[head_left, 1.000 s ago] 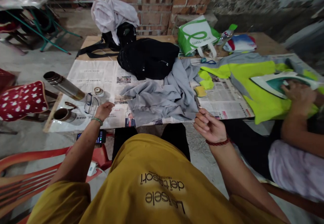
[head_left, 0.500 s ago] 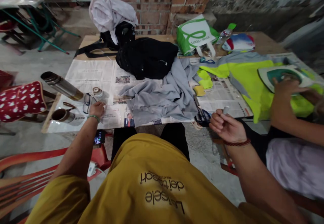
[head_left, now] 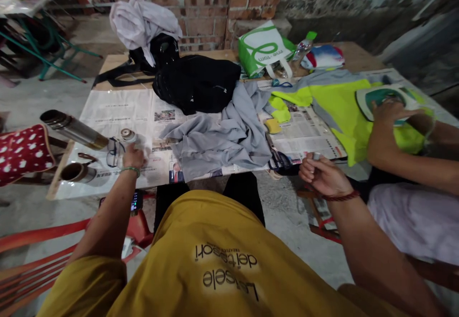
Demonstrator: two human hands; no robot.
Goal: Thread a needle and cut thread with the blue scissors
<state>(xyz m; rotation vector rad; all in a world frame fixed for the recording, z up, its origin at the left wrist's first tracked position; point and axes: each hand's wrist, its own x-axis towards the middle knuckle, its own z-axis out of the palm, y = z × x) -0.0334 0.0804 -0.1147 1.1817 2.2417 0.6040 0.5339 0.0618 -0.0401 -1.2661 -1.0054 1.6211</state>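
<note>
My left hand (head_left: 134, 156) rests low over the newspaper, fingers loosely apart, right beside the eyeglasses (head_left: 114, 152). Its fingertips point at a small round metal cap (head_left: 127, 135); whether they touch it I cannot tell. Left of these, a steel thermos flask (head_left: 73, 128) lies tilted in view near a brown mug (head_left: 77, 172). My right hand (head_left: 324, 176) is raised in front of the table edge, closed around a small pale cylindrical stub (head_left: 316, 156) that pokes out above the fingers. Between my hands, crumpled grey cloth (head_left: 218, 140) covers the table's front.
On the right, another person's hand (head_left: 390, 109) presses a green-and-white iron (head_left: 366, 104) on a neon-yellow garment (head_left: 332, 111). Scissors (head_left: 279, 159) and a yellow sponge-like piece (head_left: 272, 125) lie nearby. Behind are a black bag (head_left: 197, 82) and a green-white shopping bag (head_left: 265, 49). A red chair (head_left: 139, 228) stands left.
The camera view has shifted slightly. My left hand has moved closer to the cap, its fingers now pointing further forward. My right hand still holds the pale stub, now tilted more.
</note>
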